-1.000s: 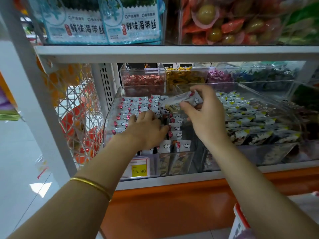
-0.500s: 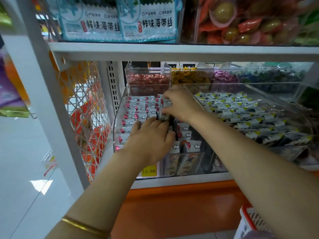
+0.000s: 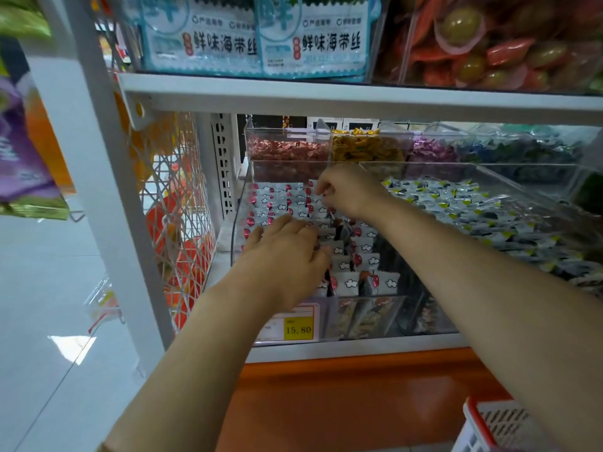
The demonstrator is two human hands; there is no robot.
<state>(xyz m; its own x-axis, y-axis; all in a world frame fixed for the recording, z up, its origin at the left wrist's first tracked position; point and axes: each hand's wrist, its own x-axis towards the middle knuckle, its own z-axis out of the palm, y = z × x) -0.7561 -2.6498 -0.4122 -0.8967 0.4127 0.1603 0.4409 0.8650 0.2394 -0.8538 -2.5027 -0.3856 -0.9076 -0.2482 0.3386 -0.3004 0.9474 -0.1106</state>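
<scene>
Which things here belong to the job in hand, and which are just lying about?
Job: left hand, right hand, red packets, bin.
Lying about: yellow packets, price tag, basket, seaweed bags.

The packets (image 3: 274, 200) are gleaming in glossy plastic film inside a clear, smooth plastic bin (image 3: 239, 230). The shelf (image 3: 359, 99) is looking like matt white painted metal; the orange panel (image 3: 326, 402) and pale floor (image 3: 49, 305) are shining smooth.
</scene>
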